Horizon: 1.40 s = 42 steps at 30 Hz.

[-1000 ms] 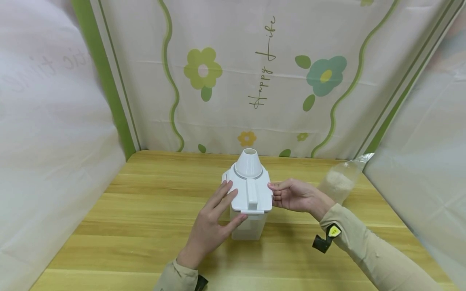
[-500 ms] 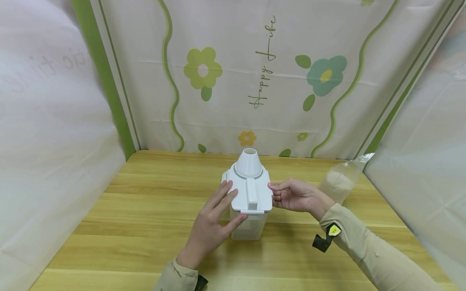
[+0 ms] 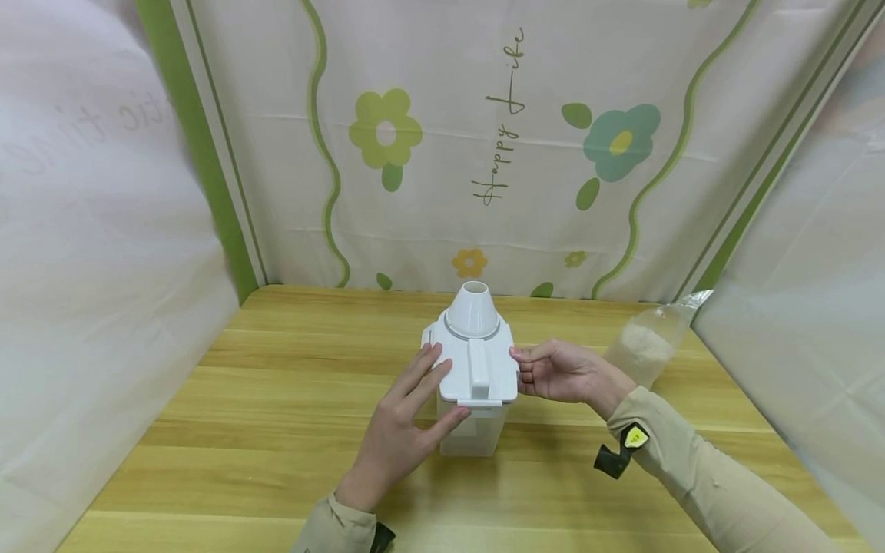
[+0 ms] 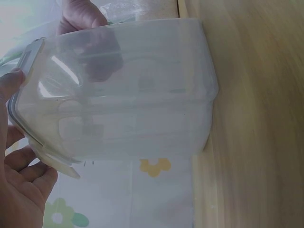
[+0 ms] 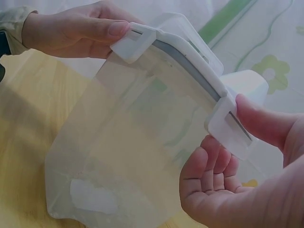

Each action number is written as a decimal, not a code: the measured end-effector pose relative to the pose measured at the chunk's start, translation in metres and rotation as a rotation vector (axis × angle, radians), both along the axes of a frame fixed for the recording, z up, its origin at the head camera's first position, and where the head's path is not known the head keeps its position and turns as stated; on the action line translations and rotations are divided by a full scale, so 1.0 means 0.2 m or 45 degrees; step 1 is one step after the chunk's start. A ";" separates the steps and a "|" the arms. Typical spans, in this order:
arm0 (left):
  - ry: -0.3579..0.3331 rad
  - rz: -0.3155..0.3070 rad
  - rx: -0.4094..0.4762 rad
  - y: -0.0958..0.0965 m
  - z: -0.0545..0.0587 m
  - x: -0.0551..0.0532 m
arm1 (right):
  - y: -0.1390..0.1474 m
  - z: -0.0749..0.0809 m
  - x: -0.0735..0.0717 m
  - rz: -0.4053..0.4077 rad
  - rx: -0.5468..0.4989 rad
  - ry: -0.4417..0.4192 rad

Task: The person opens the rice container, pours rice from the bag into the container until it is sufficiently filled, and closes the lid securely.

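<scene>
Upright on the table stands a translucent plastic storage container point(image 3: 470, 439) with a white lid point(image 3: 456, 382). The lid carries a ridge-shaped handle point(image 3: 478, 369) and a white cone-shaped cup point(image 3: 473, 313). My left hand point(image 3: 397, 426) holds the lid's near left part, thumb at the front latch point(image 5: 134, 46) and fingers along the left edge. In the left wrist view its fingertips are at a tilted side latch point(image 4: 58, 164). At the opposite edge my right hand point(image 3: 567, 372) pinches the right latch point(image 5: 230, 128), thumb above and curled fingers beneath. The container's walls look see-through, with a pale label point(image 5: 92, 197) low down.
A clear plastic bag point(image 3: 644, 346) of pale grains lies behind my right wrist. The wooden table point(image 3: 276, 430) is enclosed by a printed fabric backdrop point(image 3: 442, 153) and fabric side walls.
</scene>
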<state>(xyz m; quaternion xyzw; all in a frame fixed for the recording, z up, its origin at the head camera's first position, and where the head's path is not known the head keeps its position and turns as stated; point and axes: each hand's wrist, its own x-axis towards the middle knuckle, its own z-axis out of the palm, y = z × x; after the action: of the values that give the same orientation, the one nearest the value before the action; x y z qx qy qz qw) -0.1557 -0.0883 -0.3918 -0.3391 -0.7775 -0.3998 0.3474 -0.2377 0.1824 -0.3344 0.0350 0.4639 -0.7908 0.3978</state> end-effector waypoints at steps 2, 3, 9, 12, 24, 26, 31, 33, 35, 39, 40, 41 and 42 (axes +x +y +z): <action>0.003 0.000 0.000 0.00 0.00 0.00 | 0.00 0.00 0.00 -0.002 -0.003 -0.001; 0.005 0.000 0.000 0.00 0.00 0.00 | 0.00 0.00 0.00 -0.003 -0.002 -0.001; 0.012 0.002 -0.003 0.00 0.01 0.00 | -0.01 0.02 0.01 -0.051 0.051 0.095; 0.013 0.009 0.001 0.00 0.01 0.00 | -0.02 0.03 0.01 -0.052 0.100 0.173; 0.025 0.004 0.012 0.01 0.00 0.00 | -0.02 0.02 0.02 -0.091 0.146 0.145; 0.026 0.005 0.010 0.01 0.00 0.00 | -0.02 0.02 0.02 -0.092 0.144 0.149; 0.019 0.009 0.004 0.01 0.00 0.00 | -0.02 0.03 0.02 -0.105 0.138 0.147; 0.015 0.011 0.002 0.01 0.00 0.00 | -0.01 0.02 0.02 -0.109 0.140 0.147; 0.013 0.013 0.001 0.01 0.00 0.00 | -0.01 0.02 0.02 -0.108 0.143 0.152; 0.019 0.017 -0.005 0.01 0.00 0.00 | -0.01 0.02 0.02 -0.113 0.146 0.157; 0.019 0.017 -0.006 0.01 0.00 0.00 | -0.02 0.02 0.02 -0.114 0.147 0.161; 0.018 0.017 -0.007 0.01 -0.01 0.00 | -0.02 0.02 0.02 -0.121 0.146 0.160; 0.016 0.017 -0.008 0.01 -0.01 0.00 | -0.02 0.02 0.02 -0.125 0.147 0.161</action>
<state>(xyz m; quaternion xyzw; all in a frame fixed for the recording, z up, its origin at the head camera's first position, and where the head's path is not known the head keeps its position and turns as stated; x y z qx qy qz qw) -0.1552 -0.0865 -0.3929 -0.3376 -0.7787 -0.3928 0.3541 -0.2336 0.1788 -0.3306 0.0305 0.5308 -0.7818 0.3258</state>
